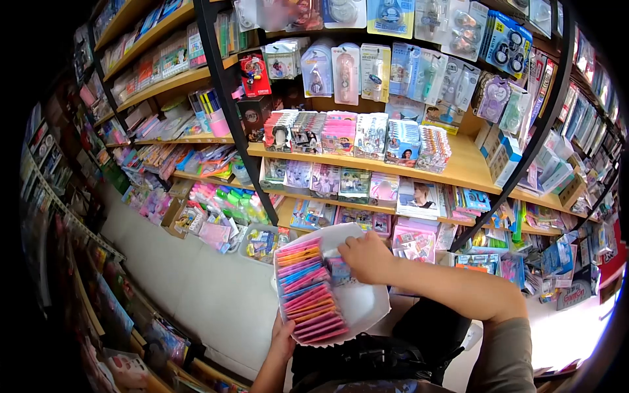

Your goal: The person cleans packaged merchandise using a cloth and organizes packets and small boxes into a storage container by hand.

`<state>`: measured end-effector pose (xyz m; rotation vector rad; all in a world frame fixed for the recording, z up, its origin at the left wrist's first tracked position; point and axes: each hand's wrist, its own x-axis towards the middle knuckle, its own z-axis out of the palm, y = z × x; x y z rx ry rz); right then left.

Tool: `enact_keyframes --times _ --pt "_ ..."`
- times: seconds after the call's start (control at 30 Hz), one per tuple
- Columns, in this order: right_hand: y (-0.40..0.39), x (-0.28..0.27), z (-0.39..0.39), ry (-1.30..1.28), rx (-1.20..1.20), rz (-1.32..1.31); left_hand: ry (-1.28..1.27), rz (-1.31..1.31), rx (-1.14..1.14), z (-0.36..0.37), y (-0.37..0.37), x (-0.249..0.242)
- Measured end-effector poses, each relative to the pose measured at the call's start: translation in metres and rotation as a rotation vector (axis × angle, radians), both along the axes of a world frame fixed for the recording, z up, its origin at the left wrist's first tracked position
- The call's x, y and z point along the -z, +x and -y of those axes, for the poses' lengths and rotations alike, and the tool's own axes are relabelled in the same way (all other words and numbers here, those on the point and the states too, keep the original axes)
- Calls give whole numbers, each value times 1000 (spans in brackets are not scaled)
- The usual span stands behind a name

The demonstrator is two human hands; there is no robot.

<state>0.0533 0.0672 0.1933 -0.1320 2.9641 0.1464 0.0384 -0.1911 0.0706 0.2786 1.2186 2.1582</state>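
Observation:
A white open-topped box [367, 304] is held in front of my body. My left hand [283, 337] is closed on its lower left edge, fingers partly hidden beneath. A row of thin pink, orange and blue packets [308, 288] stands packed along the left half of the box. Over the right half, my right hand [365, 257] reaches in with curled fingers. A small bluish packet [339, 270] is at its fingertips, partly covered by the hand; the print on it is too small to read.
Ahead, a wooden shelf [465, 160] carries several stacks of small packets [339, 133], with blister packs [346, 73] hanging above. A clear bin [259, 243] stands on the floor beyond the box. The tiled aisle floor [170, 275] runs to the left, between shelves.

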Motion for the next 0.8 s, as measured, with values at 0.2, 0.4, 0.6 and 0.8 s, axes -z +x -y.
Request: enact_keyframes --times 0.2,0.4,0.6,0.8 --pt "-3 -32 0 45 -176 -255 12 -19 32 1 -3 -3" --pt "-8 -36 11 125 -226 -467 -28 13 1 5 -6 1" --pt "-21 -46 21 157 -227 -455 -1 59 75 9 -9 -4" --pt "-35 24 -3 -2 -219 -477 21 84 63 8 -8 -4"
